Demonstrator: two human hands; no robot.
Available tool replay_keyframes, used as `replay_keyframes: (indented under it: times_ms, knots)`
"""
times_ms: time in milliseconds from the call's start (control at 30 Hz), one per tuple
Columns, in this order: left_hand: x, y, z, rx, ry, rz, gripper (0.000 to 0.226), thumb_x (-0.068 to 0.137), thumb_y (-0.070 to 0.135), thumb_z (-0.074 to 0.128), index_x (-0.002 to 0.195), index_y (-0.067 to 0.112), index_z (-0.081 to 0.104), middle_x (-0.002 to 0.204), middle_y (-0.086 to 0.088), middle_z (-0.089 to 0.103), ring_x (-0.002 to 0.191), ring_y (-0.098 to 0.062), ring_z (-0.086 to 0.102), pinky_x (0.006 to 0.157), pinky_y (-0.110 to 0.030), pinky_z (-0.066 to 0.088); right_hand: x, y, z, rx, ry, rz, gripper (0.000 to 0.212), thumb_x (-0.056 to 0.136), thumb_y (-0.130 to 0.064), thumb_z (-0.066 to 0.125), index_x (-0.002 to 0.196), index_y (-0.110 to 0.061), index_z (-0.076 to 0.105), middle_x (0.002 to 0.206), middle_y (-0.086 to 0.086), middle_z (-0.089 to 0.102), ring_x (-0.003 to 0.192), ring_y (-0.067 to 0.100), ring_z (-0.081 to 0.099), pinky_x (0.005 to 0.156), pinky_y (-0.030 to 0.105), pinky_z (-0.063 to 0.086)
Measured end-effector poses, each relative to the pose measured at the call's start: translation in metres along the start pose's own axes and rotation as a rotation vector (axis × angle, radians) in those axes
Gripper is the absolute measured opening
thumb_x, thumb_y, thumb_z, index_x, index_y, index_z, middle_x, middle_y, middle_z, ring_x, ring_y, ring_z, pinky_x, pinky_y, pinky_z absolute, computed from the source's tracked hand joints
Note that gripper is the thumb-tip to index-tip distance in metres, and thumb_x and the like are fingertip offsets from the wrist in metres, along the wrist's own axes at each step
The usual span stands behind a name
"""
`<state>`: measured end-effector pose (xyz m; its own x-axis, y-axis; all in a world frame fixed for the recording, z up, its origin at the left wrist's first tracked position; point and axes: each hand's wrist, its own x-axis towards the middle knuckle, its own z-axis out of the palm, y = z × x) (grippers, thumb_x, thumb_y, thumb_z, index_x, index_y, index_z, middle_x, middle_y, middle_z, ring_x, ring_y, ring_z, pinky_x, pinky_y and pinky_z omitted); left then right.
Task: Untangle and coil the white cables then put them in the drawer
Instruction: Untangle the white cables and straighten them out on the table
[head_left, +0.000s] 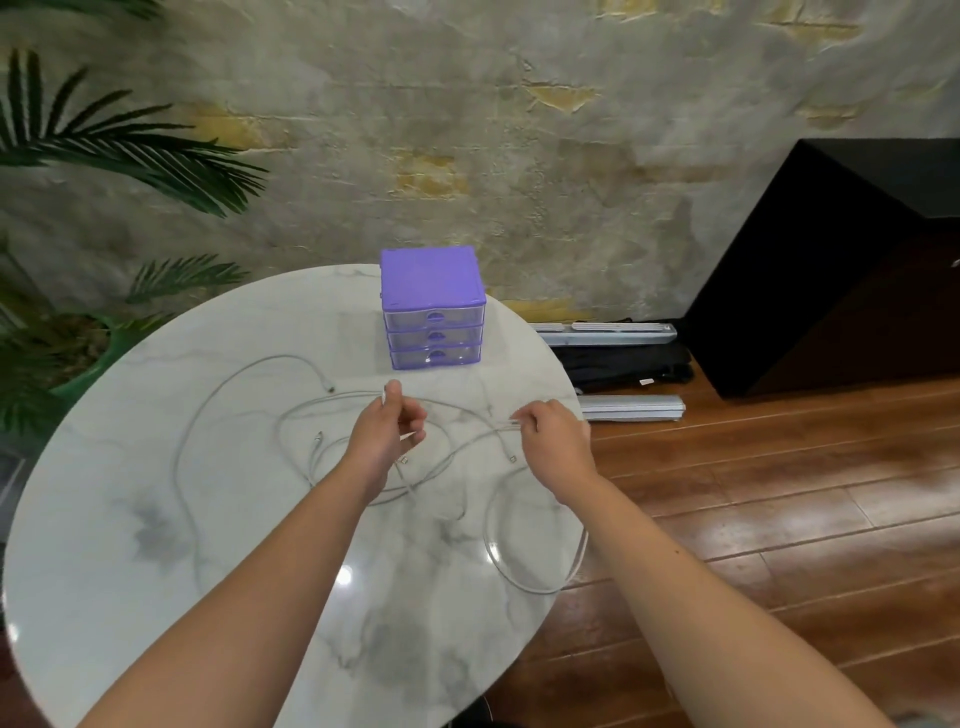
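Observation:
Several white cables (218, 395) lie tangled in loose loops across the round marble table (130, 545). One loop (540, 587) hangs over the table's right edge. My left hand (382, 431) pinches a cable near the table's middle, thumb up. My right hand (553, 441) pinches another stretch of cable a little to the right. A purple drawer unit (434, 306) with three clear drawers, all closed, stands at the table's far edge, behind both hands.
A green potted palm (104, 156) stands left of the table. On the wooden floor to the right lie a black bag (623, 364) and two grey bars (628, 408). A black cabinet (841, 270) stands against the wall.

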<state>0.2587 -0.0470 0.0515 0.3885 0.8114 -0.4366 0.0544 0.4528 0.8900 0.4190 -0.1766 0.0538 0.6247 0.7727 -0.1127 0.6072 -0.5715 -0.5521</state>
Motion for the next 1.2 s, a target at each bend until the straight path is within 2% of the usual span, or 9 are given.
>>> replay_keyframes:
  times_ms: [67,167,267,367,500,567,833,1000,1200]
  knots:
    - [-0.001,0.004,0.001,-0.154,0.029,-0.047,0.042,0.102,0.047,0.038,0.077,0.015,0.047,0.059,0.004,0.033,0.041,-0.005,0.029,0.040,-0.015,0.030,-0.002,0.000,0.002,0.009,-0.071,0.010,0.038,0.096,-0.010,0.034,0.107,-0.023,0.067,0.114,-0.001,0.061,0.103,0.018,0.056,0.090,0.030,0.030]
    - [0.001,0.011,0.004,-0.454,0.013,-0.112,0.046,0.096,0.057,0.043,0.072,0.018,0.042,0.053,0.007,0.022,0.038,-0.006,0.019,0.034,-0.017,0.019,-0.010,-0.017,0.011,0.315,-0.223,0.067,0.035,0.091,-0.010,0.038,0.099,-0.025,0.068,0.099,0.001,0.069,0.074,0.017,0.058,0.072,0.034,0.048]
    - [0.005,0.015,0.001,-0.726,0.006,-0.172,0.049,0.101,0.055,0.032,0.068,0.019,0.041,0.054,0.006,0.024,0.039,-0.008,0.021,0.036,-0.019,0.020,-0.024,-0.035,0.019,0.404,-0.330,0.021,0.029,0.088,-0.029,0.042,0.093,-0.033,0.071,0.082,-0.007,0.074,0.081,0.015,0.062,0.083,0.042,0.053]
    - [0.010,0.017,-0.008,-0.862,0.063,-0.156,0.041,0.104,0.036,0.026,0.069,0.018,0.040,0.055,0.005,0.025,0.040,-0.009,0.024,0.043,-0.019,0.022,-0.028,-0.043,0.017,0.463,-0.420,-0.029,0.040,0.086,-0.061,0.049,0.091,-0.030,0.075,0.075,-0.009,0.073,0.079,0.011,0.064,0.079,0.030,0.050]
    - [0.014,0.023,-0.023,-1.047,0.189,-0.128,0.038,0.106,0.031,0.035,0.073,0.017,0.047,0.047,0.006,0.040,0.044,-0.007,0.033,0.052,-0.018,0.030,-0.023,-0.033,0.015,0.404,-0.458,-0.118,0.042,0.078,-0.064,0.065,0.073,-0.023,0.077,0.056,-0.004,0.050,0.058,0.013,0.046,0.063,0.028,0.039]
    - [0.015,0.026,-0.034,-1.135,0.234,-0.097,0.033,0.105,0.028,0.042,0.075,0.017,0.051,0.052,0.005,0.048,0.048,-0.007,0.040,0.052,-0.018,0.038,-0.021,-0.025,0.013,0.370,-0.428,-0.066,0.049,0.078,-0.066,0.064,0.066,-0.020,0.075,0.055,-0.009,0.056,0.059,0.011,0.051,0.065,0.031,0.042]
    - [0.020,0.004,-0.081,-0.989,0.289,-0.061,0.033,0.105,0.036,0.040,0.076,0.020,0.045,0.048,0.009,0.028,0.037,-0.008,0.019,0.038,-0.016,0.019,-0.028,0.018,0.011,-0.105,-0.206,0.219,0.055,0.093,-0.050,0.045,0.051,-0.018,0.033,0.047,-0.005,0.039,0.039,0.017,0.042,0.044,0.024,0.032]
    - [0.015,0.006,-0.082,-0.914,0.341,-0.082,0.035,0.105,0.038,0.038,0.075,0.020,0.043,0.043,0.007,0.020,0.035,-0.009,0.016,0.035,-0.017,0.012,-0.029,0.026,0.014,-0.122,-0.148,0.291,0.050,0.091,-0.044,0.046,0.050,-0.017,0.039,0.051,-0.003,0.050,0.041,0.018,0.045,0.046,0.023,0.032]
    - [0.001,0.005,-0.115,-0.884,0.277,-0.114,0.034,0.104,0.038,0.041,0.075,0.021,0.046,0.045,0.008,0.021,0.035,-0.009,0.017,0.033,-0.018,0.013,-0.037,0.003,0.037,-0.247,-0.417,0.291,0.027,0.086,-0.045,0.057,0.079,-0.020,0.063,0.084,-0.004,0.069,0.067,0.016,0.063,0.061,0.025,0.046]
